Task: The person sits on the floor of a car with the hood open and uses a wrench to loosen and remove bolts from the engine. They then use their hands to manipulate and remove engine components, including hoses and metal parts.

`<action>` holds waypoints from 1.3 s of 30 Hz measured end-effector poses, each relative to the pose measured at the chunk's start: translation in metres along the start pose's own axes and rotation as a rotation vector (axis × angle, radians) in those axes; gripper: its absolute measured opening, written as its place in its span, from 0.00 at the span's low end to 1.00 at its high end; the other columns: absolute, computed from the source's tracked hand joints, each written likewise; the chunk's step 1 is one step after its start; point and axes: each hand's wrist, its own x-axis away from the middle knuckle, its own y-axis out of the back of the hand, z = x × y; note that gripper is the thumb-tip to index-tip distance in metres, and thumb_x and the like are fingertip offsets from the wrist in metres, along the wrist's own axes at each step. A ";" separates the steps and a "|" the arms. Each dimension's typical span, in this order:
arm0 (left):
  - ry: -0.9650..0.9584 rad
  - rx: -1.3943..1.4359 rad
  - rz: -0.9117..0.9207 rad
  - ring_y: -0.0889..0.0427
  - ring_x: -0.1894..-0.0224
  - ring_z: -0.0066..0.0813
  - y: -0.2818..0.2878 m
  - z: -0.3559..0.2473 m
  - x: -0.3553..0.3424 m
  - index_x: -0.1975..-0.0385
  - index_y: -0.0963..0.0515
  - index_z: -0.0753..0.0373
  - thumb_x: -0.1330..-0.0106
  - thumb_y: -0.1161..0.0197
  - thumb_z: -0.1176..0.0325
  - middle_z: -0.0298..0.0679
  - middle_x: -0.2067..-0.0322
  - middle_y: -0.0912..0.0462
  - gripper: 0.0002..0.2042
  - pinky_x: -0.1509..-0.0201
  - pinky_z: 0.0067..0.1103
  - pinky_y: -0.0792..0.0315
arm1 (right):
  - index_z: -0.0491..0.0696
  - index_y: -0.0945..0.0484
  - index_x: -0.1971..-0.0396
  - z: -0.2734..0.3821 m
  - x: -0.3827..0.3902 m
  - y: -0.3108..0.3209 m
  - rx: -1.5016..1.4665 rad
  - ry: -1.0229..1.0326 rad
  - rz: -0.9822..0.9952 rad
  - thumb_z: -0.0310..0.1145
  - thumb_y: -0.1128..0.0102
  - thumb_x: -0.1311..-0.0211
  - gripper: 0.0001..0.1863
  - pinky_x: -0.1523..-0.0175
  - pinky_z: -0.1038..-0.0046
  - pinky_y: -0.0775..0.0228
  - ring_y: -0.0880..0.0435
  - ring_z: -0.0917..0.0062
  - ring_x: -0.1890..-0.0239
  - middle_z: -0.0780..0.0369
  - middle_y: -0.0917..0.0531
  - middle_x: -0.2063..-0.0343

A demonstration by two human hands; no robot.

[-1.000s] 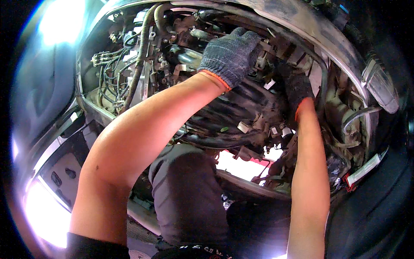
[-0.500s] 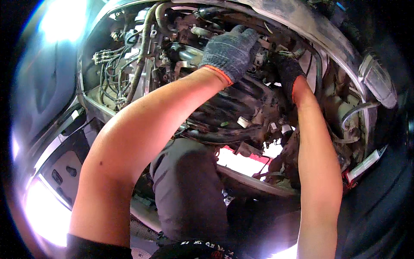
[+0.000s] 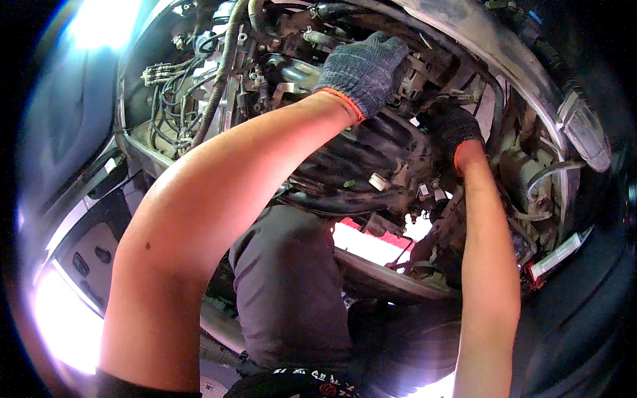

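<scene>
My left hand [image 3: 368, 71], in a grey knit glove with an orange cuff, lies over the far middle of a dirty car engine. Its fingers curl down over metal brackets [image 3: 417, 69] at their tips; what they grip, if anything, is hidden. Lower and to the right, my right hand [image 3: 458, 129] wears a dark glove, also orange at the cuff. It reaches into shadow beside the black ribbed intake manifold [image 3: 371, 159], and its fingers do not show. A small white connector [image 3: 377, 182] rests on the near part of the manifold.
A corrugated hose [image 3: 215, 99] and a bundle of wires [image 3: 174, 99] run along the left side. The body rim [image 3: 458, 33] curves round the far side, with a headlamp [image 3: 585, 129] at the right. A white tube [image 3: 557, 257] lies at the lower right. My knee [image 3: 285, 265] presses near the front edge.
My left hand has shifted slightly right, its fingers more curled. The right hand has come a little nearer and to the right. The view has also shifted slightly.
</scene>
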 end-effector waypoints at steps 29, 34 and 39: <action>-0.007 0.012 0.008 0.17 0.61 0.48 0.000 -0.002 -0.002 0.59 0.21 0.55 0.35 0.40 0.59 0.43 0.60 0.18 0.11 0.59 0.41 0.22 | 0.51 0.15 0.56 0.001 -0.001 0.003 -0.739 -0.318 -0.182 0.38 0.47 0.32 0.14 0.45 0.73 0.28 0.17 0.72 0.52 0.61 0.14 0.55; 0.006 0.023 -0.017 0.15 0.60 0.50 -0.002 0.003 0.002 0.59 0.21 0.54 0.36 0.44 0.62 0.49 0.60 0.18 0.10 0.58 0.42 0.23 | 0.56 0.17 0.51 0.010 0.003 0.006 -0.133 -0.105 -0.202 0.35 0.48 0.33 0.15 0.40 0.69 0.29 0.19 0.64 0.47 0.60 0.16 0.50; -0.001 0.039 -0.018 0.16 0.60 0.50 -0.002 -0.001 0.000 0.58 0.21 0.54 0.36 0.43 0.62 0.47 0.60 0.18 0.10 0.58 0.41 0.23 | 0.56 0.16 0.53 0.003 0.002 -0.004 -0.395 0.001 -0.275 0.32 0.46 0.37 0.15 0.40 0.69 0.28 0.18 0.64 0.48 0.60 0.15 0.52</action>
